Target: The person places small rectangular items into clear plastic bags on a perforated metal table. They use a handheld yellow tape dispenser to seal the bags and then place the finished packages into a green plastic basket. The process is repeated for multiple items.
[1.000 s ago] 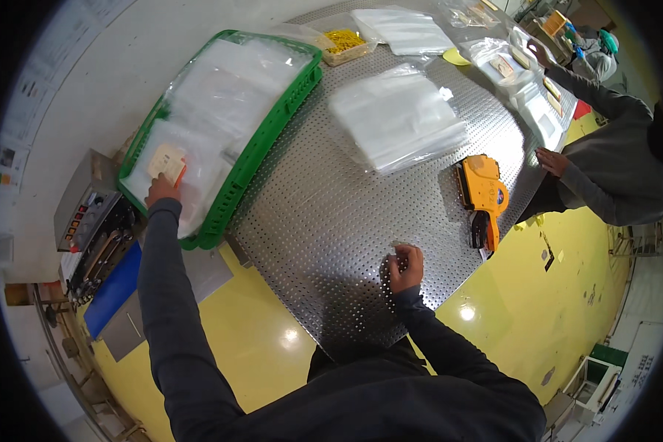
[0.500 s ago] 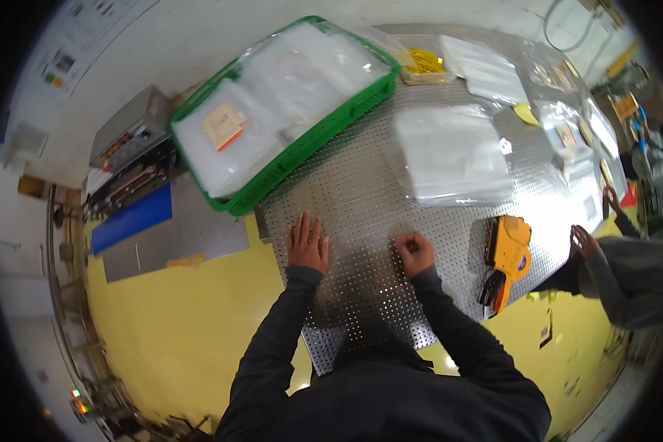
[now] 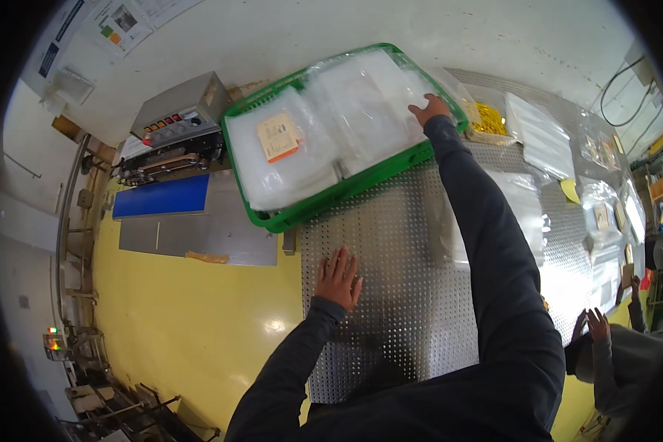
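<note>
Head view: right hand [image 3: 430, 112] upper centre, over the right end of the green crate [image 3: 361, 190], fingers partly bent at the clear plastic bags [image 3: 368, 103] inside; cannot tell whether they grip any. Left hand [image 3: 337, 281] near frame centre, palm down, fingers spread and empty, at the perforated worktop [image 3: 405, 302]. Cream-and-orange card [image 3: 278, 137] lies on the crate's left-hand stack, upper left of centre.

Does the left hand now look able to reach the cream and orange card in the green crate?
Probably yes: the left hand is spread over the table, the card seems to lie uncovered on the bags, and only the near rim of the crate, which looks low, stands between.
</note>
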